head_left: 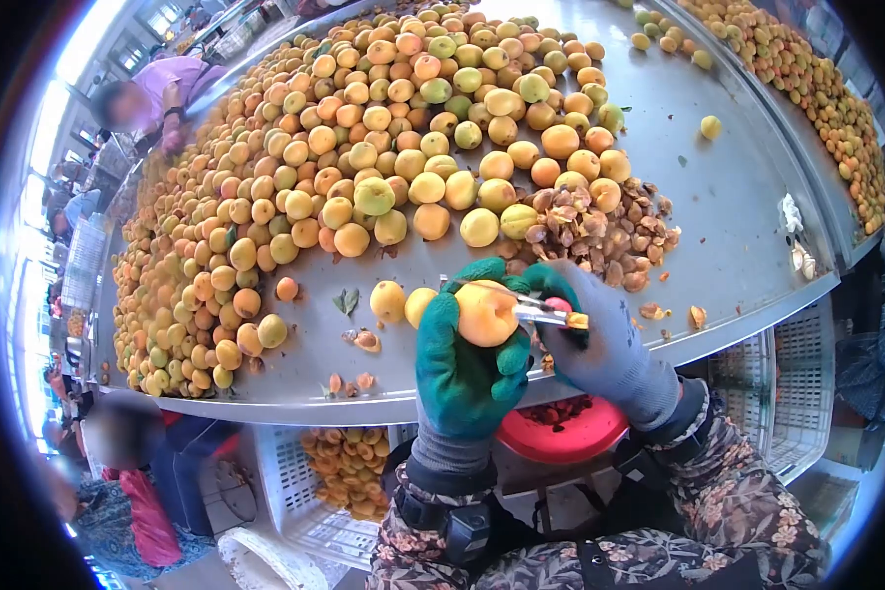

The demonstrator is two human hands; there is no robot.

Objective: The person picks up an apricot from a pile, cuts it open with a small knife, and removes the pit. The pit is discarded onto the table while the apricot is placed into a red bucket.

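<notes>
the left hand [462, 369], in a green-coated glove, is grasping a single apricot [486, 315], fingers behind it and thumb in front. the right hand [600, 329], in a grey glove with green coating, is closed on a small tool [551, 316], its metal part against the right side of the apricot. how deep the metal goes cannot be told. both hands are above the near edge of the metal table [698, 211].

just left of the left hand, two loose apricots, one partly hidden by the glove. further left, a green leaf [345, 301] and brown scraps [364, 340] on the metal. just beyond the hands, a heap of brown pits [610, 236] touches the large apricot heap [364, 138], which covers the far and left parts of the table. at right, one lone apricot and white scraps [792, 213] near the raised rim. a second heap [806, 98] lies beyond that rim, far right.

below the near edge: a red bowl [565, 444] holding dark bits; at left, a white crate [290, 492] with orange fruit; at right, another white crate [801, 393]. a person in purple [157, 93] is at far left; another person [182, 472] is at near left.
</notes>
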